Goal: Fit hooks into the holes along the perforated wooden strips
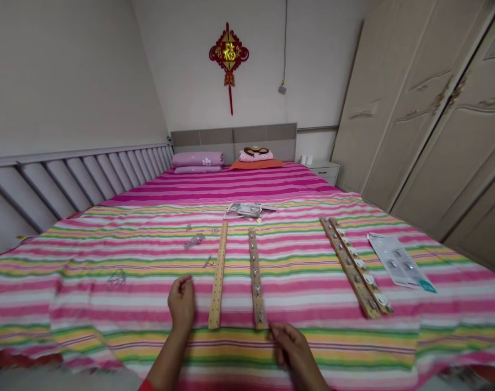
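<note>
My left hand [181, 301] hovers over the striped cloth with its fingers curled in; anything inside them is hidden. To its right lies a bare wooden strip [218, 279] with a row of small holes. Beside that is a second strip [255, 282] carrying several small metal pieces along its length. My right hand [290, 347] is at this strip's near right corner, thumb and forefinger pressed together. I cannot tell whether the fingertips touch the strip or hold something small.
Two more fitted strips [351, 269], one with white discs, lie at the right beside a clear blister pack [400, 263]. Small plastic bags [194, 240] and a heap of packaging [249, 209] lie farther back. A bed rail [88, 176] runs along the left.
</note>
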The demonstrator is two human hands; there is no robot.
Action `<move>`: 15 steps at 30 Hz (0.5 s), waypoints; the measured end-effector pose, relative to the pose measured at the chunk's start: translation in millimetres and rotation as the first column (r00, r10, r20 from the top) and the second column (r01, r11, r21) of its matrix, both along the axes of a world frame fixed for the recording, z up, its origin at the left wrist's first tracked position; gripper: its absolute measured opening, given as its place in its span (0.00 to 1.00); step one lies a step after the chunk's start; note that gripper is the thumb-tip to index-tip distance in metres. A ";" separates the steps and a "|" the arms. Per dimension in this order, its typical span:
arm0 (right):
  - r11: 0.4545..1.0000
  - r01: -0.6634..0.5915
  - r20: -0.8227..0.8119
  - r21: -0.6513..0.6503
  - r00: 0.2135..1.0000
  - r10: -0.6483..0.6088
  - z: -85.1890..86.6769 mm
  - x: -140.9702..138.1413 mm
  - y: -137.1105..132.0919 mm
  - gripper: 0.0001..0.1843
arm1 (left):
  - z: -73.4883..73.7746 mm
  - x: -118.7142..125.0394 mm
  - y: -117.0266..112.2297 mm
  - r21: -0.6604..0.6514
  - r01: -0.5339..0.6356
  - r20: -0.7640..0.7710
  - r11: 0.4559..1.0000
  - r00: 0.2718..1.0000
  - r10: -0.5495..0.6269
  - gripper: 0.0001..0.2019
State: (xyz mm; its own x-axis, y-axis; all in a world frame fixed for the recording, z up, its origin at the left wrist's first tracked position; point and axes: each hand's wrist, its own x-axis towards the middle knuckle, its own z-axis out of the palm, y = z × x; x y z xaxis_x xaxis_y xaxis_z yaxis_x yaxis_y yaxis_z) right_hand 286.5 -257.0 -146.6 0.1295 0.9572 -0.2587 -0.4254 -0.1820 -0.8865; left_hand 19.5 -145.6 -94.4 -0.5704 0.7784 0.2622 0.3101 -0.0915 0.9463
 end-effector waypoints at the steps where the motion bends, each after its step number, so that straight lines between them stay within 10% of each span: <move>1: 1.000 -0.024 -0.025 -0.013 0.999 0.023 1.1 -4.1 -1.6 0.26 | -2.5 -4.5 6.5 -0.011 -0.042 -0.013 0.999 0.999 0.042 0.14; 15: 0.999 0.020 -0.223 -0.039 0.974 -0.028 2.8 -36.8 4.1 0.22 | -20.4 -3.8 18.0 -0.141 -0.214 -0.423 0.967 0.896 0.136 0.15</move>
